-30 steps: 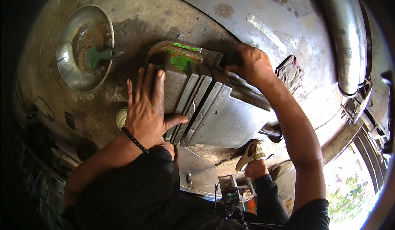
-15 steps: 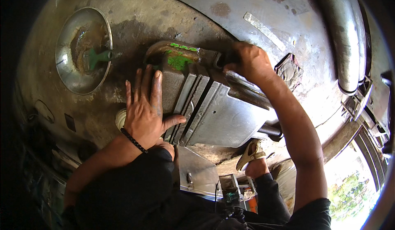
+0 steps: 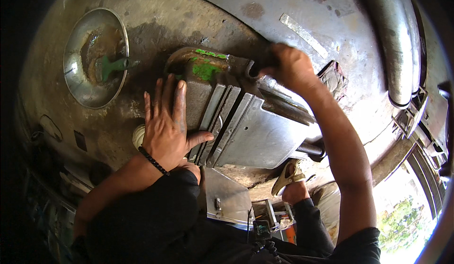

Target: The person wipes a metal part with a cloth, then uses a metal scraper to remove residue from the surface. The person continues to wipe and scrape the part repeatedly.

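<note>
A metal bench vise (image 3: 272, 134) with patches of green paint fills the middle, its smooth jaws a narrow gap apart. My left hand (image 3: 165, 124), wearing a black bead bracelet, lies flat on the vise's left body, fingers stretched out and thumb reaching toward the jaws. At the vise's far right side, my right hand (image 3: 291, 70) is closed, knuckles up, slightly blurred. Whatever sits in its fingers is dark and hidden from view.
A shallow metal bowl (image 3: 97, 96) at the left holds dark liquid and a green-handled tool (image 3: 112, 67). Beyond lie a metal sheet (image 3: 227, 1) and a pale metal strip (image 3: 304, 35). A crumpled rag (image 3: 335, 80) and a large pipe (image 3: 399, 51) are to the right.
My right hand has shifted slightly away from me along the vise's far side, uncovering a bit more of its edge. The left hand stays in place.
</note>
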Motion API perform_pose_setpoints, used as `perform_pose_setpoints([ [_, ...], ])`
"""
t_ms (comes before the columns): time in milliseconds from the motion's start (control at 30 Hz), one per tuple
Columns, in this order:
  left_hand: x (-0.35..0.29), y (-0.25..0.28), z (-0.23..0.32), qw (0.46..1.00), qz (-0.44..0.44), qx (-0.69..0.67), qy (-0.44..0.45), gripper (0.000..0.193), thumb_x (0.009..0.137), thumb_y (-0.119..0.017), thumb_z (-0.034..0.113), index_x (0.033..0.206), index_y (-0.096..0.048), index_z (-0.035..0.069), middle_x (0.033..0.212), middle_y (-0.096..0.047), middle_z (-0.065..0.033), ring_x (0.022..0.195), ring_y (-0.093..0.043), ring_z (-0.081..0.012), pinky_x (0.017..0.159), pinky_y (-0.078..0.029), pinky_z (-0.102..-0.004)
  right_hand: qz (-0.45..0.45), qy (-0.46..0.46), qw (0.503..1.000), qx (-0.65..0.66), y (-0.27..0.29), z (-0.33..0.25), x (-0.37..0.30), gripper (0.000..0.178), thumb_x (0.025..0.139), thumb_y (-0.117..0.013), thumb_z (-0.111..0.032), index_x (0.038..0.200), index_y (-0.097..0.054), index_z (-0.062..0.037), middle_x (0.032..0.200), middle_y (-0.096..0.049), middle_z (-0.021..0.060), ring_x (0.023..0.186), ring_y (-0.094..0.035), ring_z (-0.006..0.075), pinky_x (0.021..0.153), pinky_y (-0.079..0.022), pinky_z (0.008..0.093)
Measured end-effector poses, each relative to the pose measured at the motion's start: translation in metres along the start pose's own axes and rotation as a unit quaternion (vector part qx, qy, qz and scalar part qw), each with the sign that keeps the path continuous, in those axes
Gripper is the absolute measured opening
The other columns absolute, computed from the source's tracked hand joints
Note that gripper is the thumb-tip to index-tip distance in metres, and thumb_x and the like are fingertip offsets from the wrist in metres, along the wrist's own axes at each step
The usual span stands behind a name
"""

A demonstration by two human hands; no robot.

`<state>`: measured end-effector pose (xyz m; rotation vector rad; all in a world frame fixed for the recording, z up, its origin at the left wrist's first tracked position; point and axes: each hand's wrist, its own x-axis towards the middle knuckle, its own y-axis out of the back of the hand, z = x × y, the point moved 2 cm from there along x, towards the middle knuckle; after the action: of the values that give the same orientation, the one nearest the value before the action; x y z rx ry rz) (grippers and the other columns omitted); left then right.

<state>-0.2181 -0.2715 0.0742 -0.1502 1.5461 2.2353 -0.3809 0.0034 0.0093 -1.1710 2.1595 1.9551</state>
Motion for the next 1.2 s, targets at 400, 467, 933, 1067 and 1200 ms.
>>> perform_pose_setpoints([
  [400, 0.0, -0.003, -0.002, 1.0, 0.003, 0.002, -0.001, 0.129, 0.075, -0.059, 0.081, 0.161, -0.009, -0.001, 0.16, -0.026, -0.0326, 0.147, -0.026, -0.0544, 0.116, -0.018, -0.0711, -0.093, 0.031, 0.994, 0.055, 0.001, -0.003, 0.0, 0.059, 0.08, -0.081, -0.048, 0.124, -0.066, -0.0123, 0.111, -0.073, 0.014, 0.105, -0.071, 0.0328, 0.09, -0.057, 0.0445],
  [467, 0.0, -0.003, -0.001, 1.0, 0.007, 0.004, -0.005, 0.129, 0.075, -0.059, 0.081, 0.161, -0.008, -0.001, 0.16, -0.026, -0.0327, 0.147, -0.026, -0.054, 0.117, -0.018, -0.0708, -0.037, 0.001, 0.998, 0.052, 0.002, 0.0, -0.001, 0.056, 0.081, -0.081, -0.048, 0.119, -0.066, -0.0101, 0.112, -0.072, 0.0143, 0.107, -0.07, 0.033, 0.09, -0.056, 0.0446],
  [933, 0.001, 0.002, 0.001, 0.999, -0.025, 0.023, -0.006, 0.128, 0.079, -0.059, 0.079, 0.159, -0.006, -0.006, 0.159, -0.024, -0.0355, 0.148, -0.025, -0.0543, 0.117, -0.019, -0.07, -0.045, -0.001, 0.998, 0.039, 0.004, 0.003, 0.0, 0.058, 0.085, -0.076, -0.052, 0.126, -0.064, -0.0126, 0.118, -0.071, 0.0158, 0.114, -0.068, 0.0315, 0.098, -0.054, 0.0428],
  [1067, 0.002, 0.003, 0.001, 0.999, -0.036, 0.032, -0.01, 0.129, 0.079, -0.06, 0.078, 0.158, -0.006, -0.009, 0.158, -0.024, -0.0366, 0.147, -0.024, -0.0554, 0.117, -0.017, -0.0702, -0.053, -0.023, 0.996, 0.064, 0.005, 0.006, -0.002, 0.058, 0.085, -0.076, -0.052, 0.125, -0.064, -0.0126, 0.117, -0.071, 0.0156, 0.114, -0.068, 0.0313, 0.097, -0.054, 0.0428],
  [1200, 0.003, 0.005, 0.003, 0.997, -0.051, 0.049, -0.012, 0.129, 0.081, -0.058, 0.079, 0.157, -0.005, -0.011, 0.158, -0.023, -0.0376, 0.147, -0.023, -0.056, 0.117, -0.017, -0.0704, -0.005, 0.015, 0.999, 0.049, -0.001, 0.006, -0.004, 0.054, 0.083, -0.079, -0.049, 0.117, -0.067, -0.0089, 0.107, -0.073, 0.0154, 0.107, -0.071, 0.0321, 0.094, -0.055, 0.0436],
])
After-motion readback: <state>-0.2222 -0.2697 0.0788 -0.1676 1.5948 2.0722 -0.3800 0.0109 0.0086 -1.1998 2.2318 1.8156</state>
